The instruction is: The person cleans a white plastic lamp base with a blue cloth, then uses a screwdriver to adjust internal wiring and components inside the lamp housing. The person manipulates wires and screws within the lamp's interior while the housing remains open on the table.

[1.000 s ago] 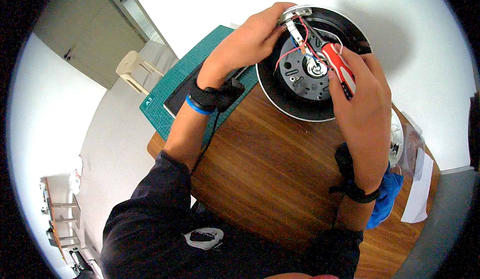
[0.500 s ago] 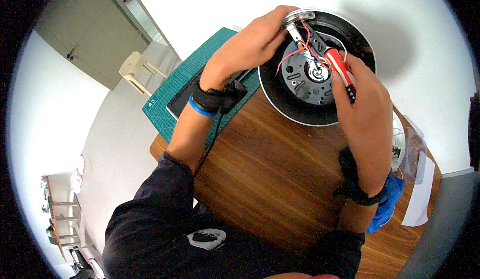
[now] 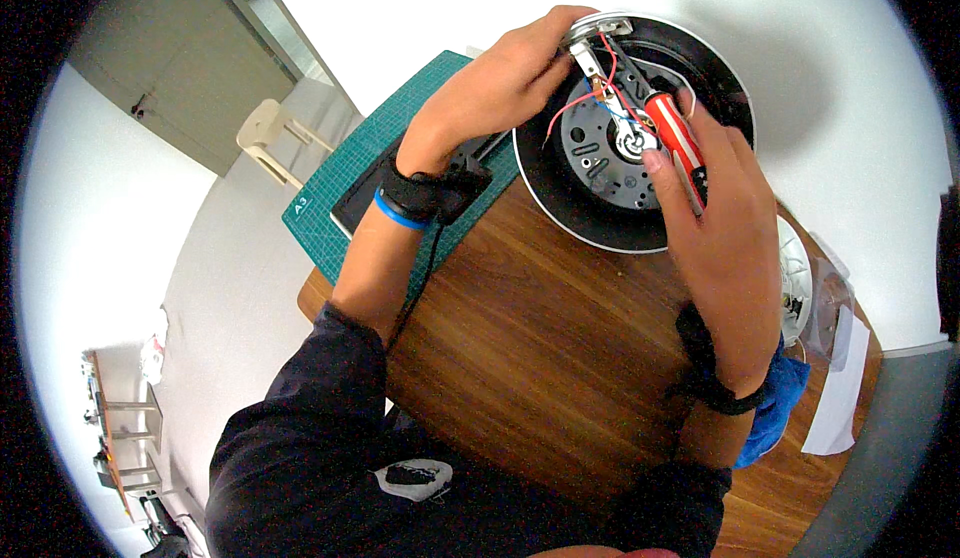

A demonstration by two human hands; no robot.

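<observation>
A round, black-lined appliance housing (image 3: 545, 186) with a white rim stands tilted on the table, its open underside toward me. Inside it sit a grey metal disc (image 3: 608, 176), a metal strip and thin red, blue and white wires. My left hand (image 3: 490, 83) clasps the rim at the upper left, some fingertips hidden behind it. A screwdriver (image 3: 672, 126) with a red and white striped handle lies in the closed fingers of my right hand (image 3: 728, 218). Its shaft points up toward a bracket at the rim; where the tip meets the bracket is hard to make out.
A green cutting mat (image 3: 328, 220) with a dark flat device (image 3: 362, 196) lies left on the wooden table (image 3: 520, 328). Beyond my right wrist are a white round part (image 3: 793, 283), a clear plastic piece (image 3: 829, 298), white paper (image 3: 840, 388) and blue cloth (image 3: 778, 413). A stool (image 3: 262, 130) stands behind.
My right thumb and fingers have shifted on the screwdriver handle, and more of the handle shows. A loose red wire end has swung slightly left. My left hand keeps its hold on the rim.
</observation>
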